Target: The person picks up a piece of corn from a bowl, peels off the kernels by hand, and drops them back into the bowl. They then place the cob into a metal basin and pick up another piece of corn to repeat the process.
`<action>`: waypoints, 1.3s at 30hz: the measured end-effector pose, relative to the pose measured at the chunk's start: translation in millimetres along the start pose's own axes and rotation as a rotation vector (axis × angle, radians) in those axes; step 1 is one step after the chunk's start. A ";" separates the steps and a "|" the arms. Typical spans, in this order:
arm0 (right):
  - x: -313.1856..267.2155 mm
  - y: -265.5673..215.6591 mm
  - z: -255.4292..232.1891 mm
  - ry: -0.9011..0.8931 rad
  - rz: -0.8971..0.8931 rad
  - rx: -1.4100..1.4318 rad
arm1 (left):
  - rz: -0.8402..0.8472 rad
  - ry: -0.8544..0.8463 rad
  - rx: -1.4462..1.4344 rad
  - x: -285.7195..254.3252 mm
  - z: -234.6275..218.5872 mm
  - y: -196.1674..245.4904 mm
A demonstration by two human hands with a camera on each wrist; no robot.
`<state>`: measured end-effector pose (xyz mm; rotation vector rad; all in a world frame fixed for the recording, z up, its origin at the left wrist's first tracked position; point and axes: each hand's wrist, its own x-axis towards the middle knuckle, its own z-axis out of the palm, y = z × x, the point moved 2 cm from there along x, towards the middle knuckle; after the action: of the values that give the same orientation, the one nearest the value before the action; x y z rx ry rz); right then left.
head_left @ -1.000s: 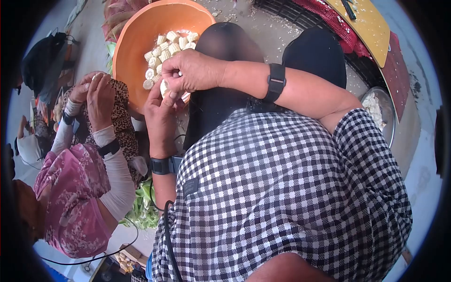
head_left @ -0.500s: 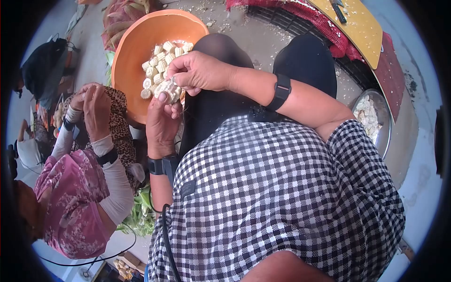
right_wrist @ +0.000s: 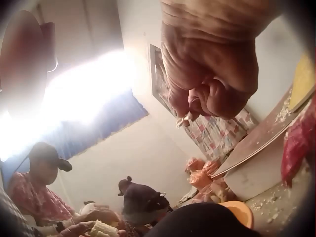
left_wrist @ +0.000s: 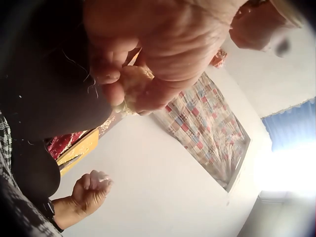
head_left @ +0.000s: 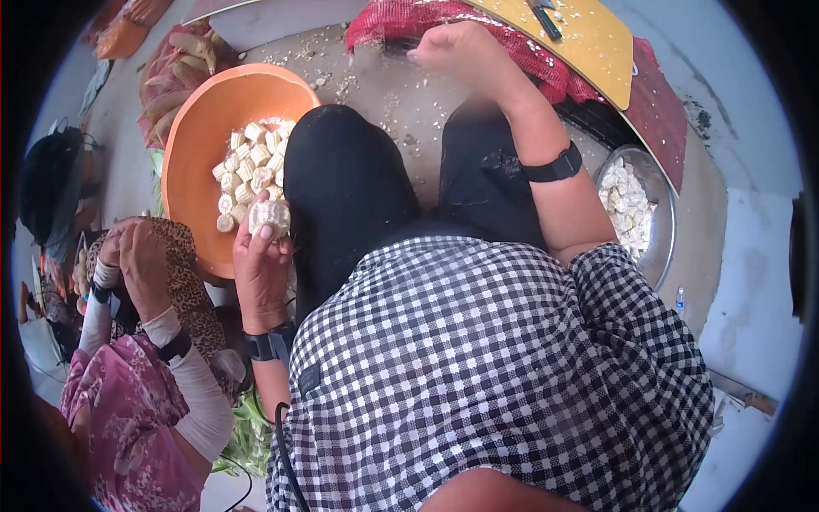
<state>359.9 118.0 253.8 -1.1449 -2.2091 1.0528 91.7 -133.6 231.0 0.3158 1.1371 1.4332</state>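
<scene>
A short piece of corn cob [head_left: 270,218] is held upright in the left hand [head_left: 263,264], thumb across its side, beside the orange bowl's rim. In the left wrist view the left hand [left_wrist: 158,49] curls round the cob [left_wrist: 136,81]. Away from the cob, the right hand [head_left: 461,53] is raised over the floor near the red mesh. A small whitish bit [right_wrist: 183,120] is pinched between thumb and fingers of the right hand [right_wrist: 212,74]; what it is cannot be made out.
Cut cob pieces [head_left: 247,171] lie in the orange bowl [head_left: 192,136]. A knife [head_left: 544,19] rests on the yellow board [head_left: 597,51] at the upper right. Below it stands a metal basin [head_left: 664,239] with pale pieces. Another person [head_left: 136,401] sits at the left.
The right hand has left the cob and moved away up and to the right. The left hand still holds the cob. The head view has shifted, so the bowl appears lower and further left.
</scene>
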 end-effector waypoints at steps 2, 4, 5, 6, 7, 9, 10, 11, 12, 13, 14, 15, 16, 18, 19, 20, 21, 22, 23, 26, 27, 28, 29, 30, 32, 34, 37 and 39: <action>-6.0 -2.7 4.8 0.056 -0.079 -0.150 | 0.041 0.000 0.089 -0.3 6.8 3.1; -8.0 -13.9 17.3 -0.024 -0.026 -0.014 | 0.049 -0.012 0.103 -1.2 11.6 8.9; -7.7 -22.8 24.1 -0.065 -0.003 0.057 | 0.076 -0.026 0.117 -1.4 12.7 10.6; -8.4 -36.3 30.1 -0.134 0.068 0.249 | 0.105 -0.040 0.132 -1.9 12.9 13.2; -9.4 -53.4 35.2 -0.206 0.140 0.439 | 0.110 -0.048 0.142 -2.7 11.4 16.4; -5.7 -68.5 51.5 -0.409 0.236 0.916 | 0.161 -0.021 0.189 -7.4 16.2 21.2; -3.3 -74.9 61.4 -0.463 0.230 0.998 | 0.186 -0.009 0.211 -8.8 17.0 23.1; -1.3 -82.0 71.9 -0.517 0.224 1.079 | 0.207 -0.015 0.236 -8.5 14.3 23.0; 1.5 -88.4 84.1 -0.571 0.217 1.159 | 0.233 -0.022 0.257 -8.9 11.4 22.0; 6.1 -89.8 98.9 -0.623 0.192 1.203 | 0.259 -0.029 0.278 -9.4 8.9 21.1; 10.7 -94.3 111.8 -0.634 0.177 1.173 | 0.284 -0.036 0.300 -10.7 7.6 21.5; 16.2 -100.9 124.6 -0.646 0.161 1.142 | 0.271 -0.023 0.283 -13.0 7.7 22.3; 20.3 -106.4 137.3 -0.658 0.145 1.112 | 0.264 -0.016 0.293 -15.2 8.5 23.6; 26.0 -110.4 163.3 -0.671 0.160 1.098 | 0.246 0.001 0.311 -19.9 9.2 26.3; 28.3 -111.2 175.4 -0.677 0.166 1.089 | 0.285 0.008 0.333 -19.1 3.6 24.1; 28.8 -111.5 187.1 -0.701 0.177 1.112 | 0.313 -0.009 0.361 -18.0 1.1 24.5; 28.4 -113.5 196.7 -0.724 0.188 1.133 | 0.341 -0.028 0.388 -16.7 -1.1 25.3; 28.3 -115.2 205.2 -0.747 0.201 1.154 | 0.368 -0.047 0.416 -16.5 -2.6 26.2; 26.9 -115.9 213.3 -0.707 0.218 1.145 | 0.371 -0.038 0.408 -16.8 -2.1 27.0; 30.3 -117.6 229.6 -0.598 0.166 1.032 | 0.337 0.003 0.385 -19.4 -0.6 26.6; 34.1 -118.4 234.9 -0.602 0.135 1.021 | 0.300 0.031 0.374 -21.8 -3.5 24.8; 37.7 -116.5 235.9 -0.578 -0.007 0.868 | 0.264 0.058 0.363 -23.1 -5.1 23.1; 40.8 -114.9 237.2 -0.552 -0.144 0.711 | 0.268 0.055 0.369 -22.9 -5.9 23.1; 43.6 -114.3 237.6 -0.524 -0.277 0.551 | 0.271 0.052 0.374 -21.9 -6.8 23.0; 46.3 -108.6 245.4 -0.460 -0.331 0.475 | 0.283 0.068 0.391 -20.3 -7.9 22.7; 44.6 -109.7 242.2 -0.411 -0.355 0.404 | 0.298 0.106 0.419 -19.4 -8.7 23.2; 32.8 -112.9 232.3 -0.637 -0.063 0.704 | 0.352 0.135 0.470 -17.5 -13.8 23.6; 20.3 -118.1 221.6 -0.737 -0.008 0.698 | 0.337 0.163 0.498 -18.2 -16.3 23.2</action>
<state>143.2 -3.3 211.0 -0.4611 -1.9773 2.2685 69.8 -152.1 248.6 0.7811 1.6313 1.4666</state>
